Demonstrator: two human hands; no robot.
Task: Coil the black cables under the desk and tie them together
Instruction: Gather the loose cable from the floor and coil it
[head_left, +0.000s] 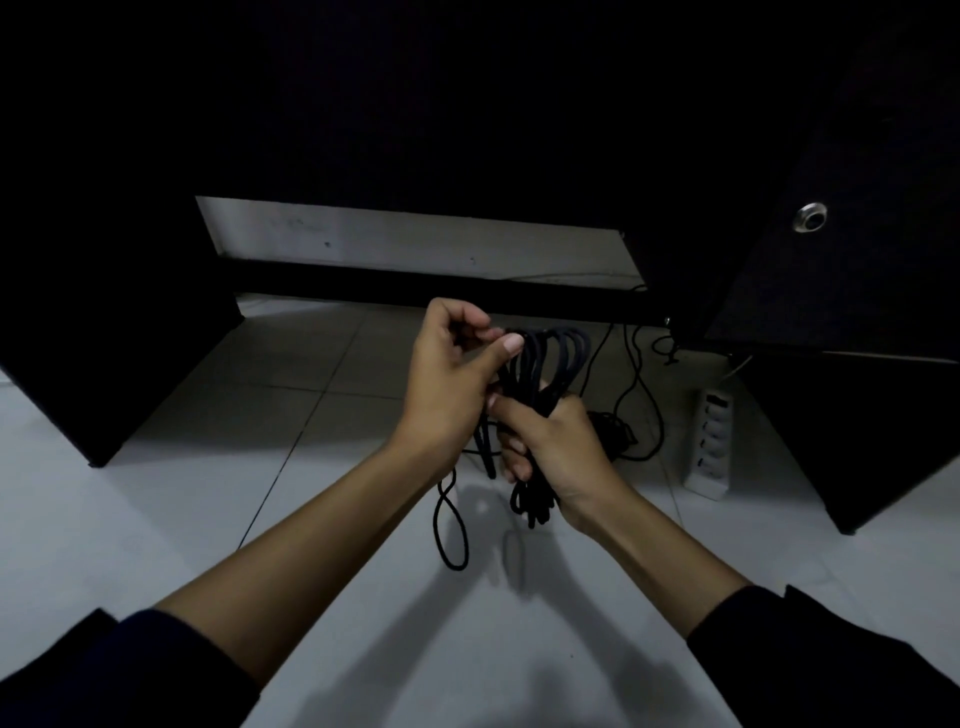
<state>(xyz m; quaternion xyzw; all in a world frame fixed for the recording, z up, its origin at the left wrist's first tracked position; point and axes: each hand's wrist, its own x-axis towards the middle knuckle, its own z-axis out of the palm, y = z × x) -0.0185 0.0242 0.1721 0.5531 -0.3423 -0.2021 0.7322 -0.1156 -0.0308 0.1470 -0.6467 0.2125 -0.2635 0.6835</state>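
A coil of black cable (553, 358) is held upright above the tiled floor, its loops arching at the top. My right hand (556, 447) grips the coil around its middle, and the lower loops hang out below the fist. My left hand (454, 374) pinches a strand at the coil's upper left between thumb and curled fingers. A loose length of the same cable (452, 530) dangles down in a loop to the floor beneath my left wrist. The light is dim, so the strands inside the hands are hard to separate.
A white power strip (712, 441) lies on the floor at the right. More black cables (636, 384) trail from under the dark desk to it. Dark desk panels stand at left (104, 338) and right (857, 260). Pale floor tiles (208, 493) spread in front.
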